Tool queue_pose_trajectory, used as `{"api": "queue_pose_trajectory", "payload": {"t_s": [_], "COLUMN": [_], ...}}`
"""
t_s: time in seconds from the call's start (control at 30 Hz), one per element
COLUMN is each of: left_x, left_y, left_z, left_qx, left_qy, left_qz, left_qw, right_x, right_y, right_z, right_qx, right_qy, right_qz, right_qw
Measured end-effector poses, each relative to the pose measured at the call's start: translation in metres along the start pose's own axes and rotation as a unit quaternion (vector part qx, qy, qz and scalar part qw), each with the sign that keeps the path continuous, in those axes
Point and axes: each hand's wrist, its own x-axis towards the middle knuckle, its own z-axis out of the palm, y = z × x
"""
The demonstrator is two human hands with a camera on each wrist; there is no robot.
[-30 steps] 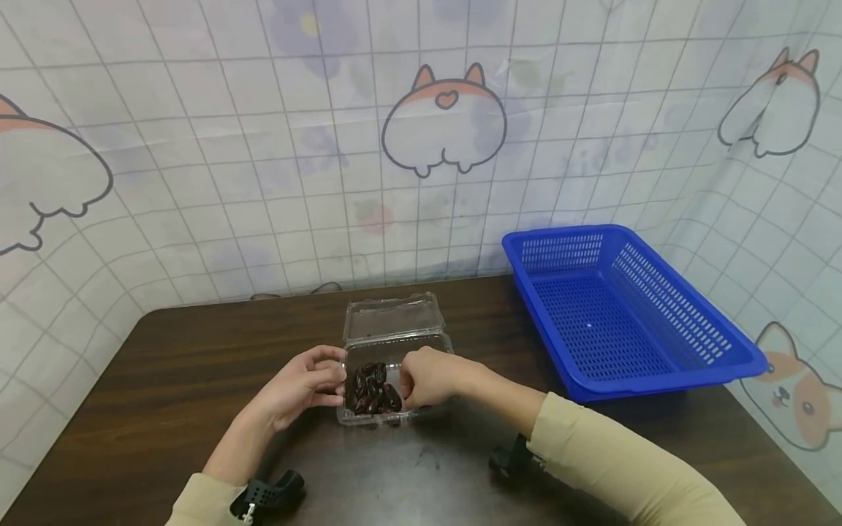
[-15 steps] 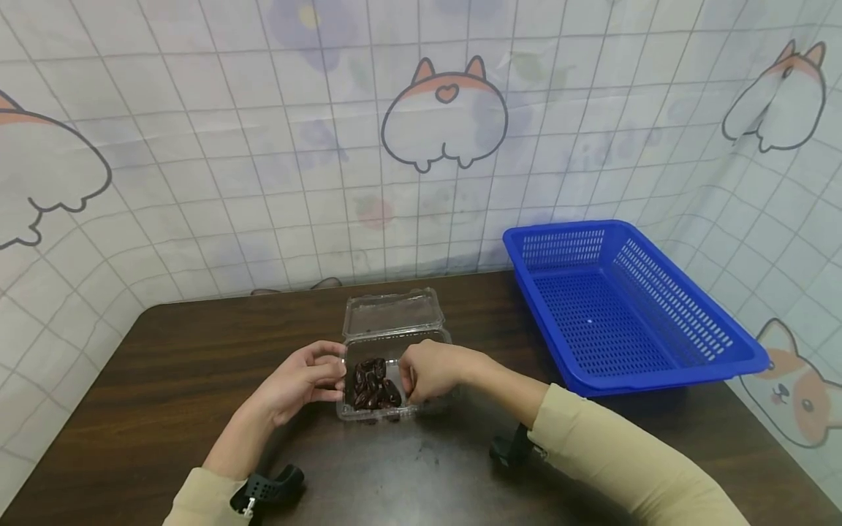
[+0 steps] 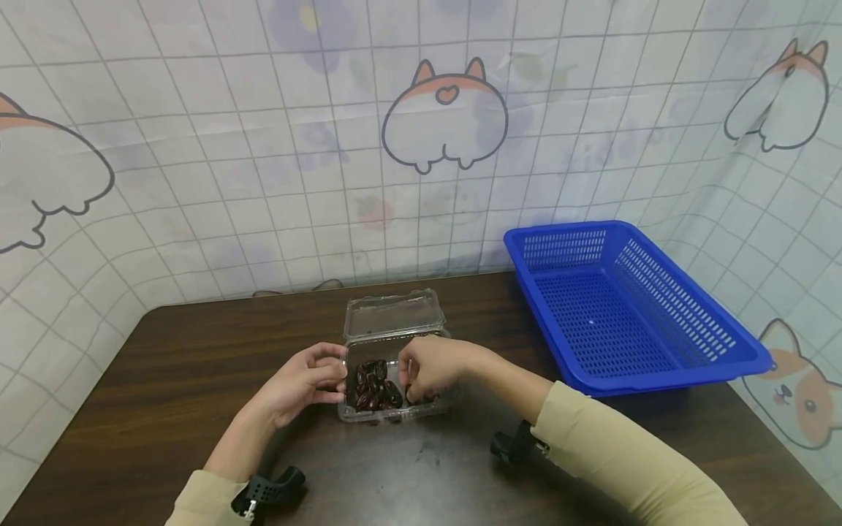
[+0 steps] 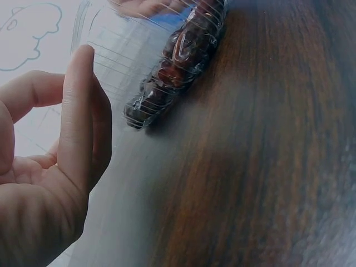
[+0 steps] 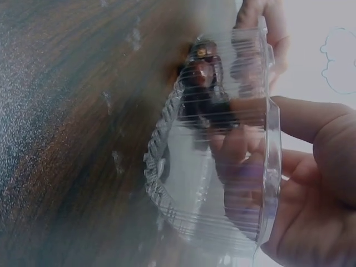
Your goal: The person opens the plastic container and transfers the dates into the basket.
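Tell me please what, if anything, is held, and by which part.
Right hand apparently pinches a date, exact part hidden; left hand touches the container at its left end.

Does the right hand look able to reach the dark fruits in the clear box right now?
Probably yes: the lid is folded back, and the right hand dips into the clear box close beside the dark fruits.

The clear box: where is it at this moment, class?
In the head view, the clear box sits on the table left of the blue basket, with the left hand at its left side and the right hand inside it.
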Motion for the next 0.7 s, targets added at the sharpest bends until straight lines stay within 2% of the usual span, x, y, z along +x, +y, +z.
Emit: {"api": "queue_pose_trajectory", "payload": {"t_s": [0.3, 0.7], "left_x": [0.0, -0.001], "left_y": [0.0, 0.001], "left_z": [0.0, 0.0], "left_qx": [-0.004, -0.002], "left_qy": [-0.003, -0.006], "left_qz": [-0.001, 0.0], "left_qw": [1.0, 1.0], "right_x": [-0.003, -0.015], "right_y": [0.007, 0.005], "right_z": [-0.009, -0.014], "right_qx": [0.088, 0.156], "right_qy": [-0.008, 0.062], "right_qz": [-0.034, -0.079], "right_qw": [0.9955, 0.9825]}}
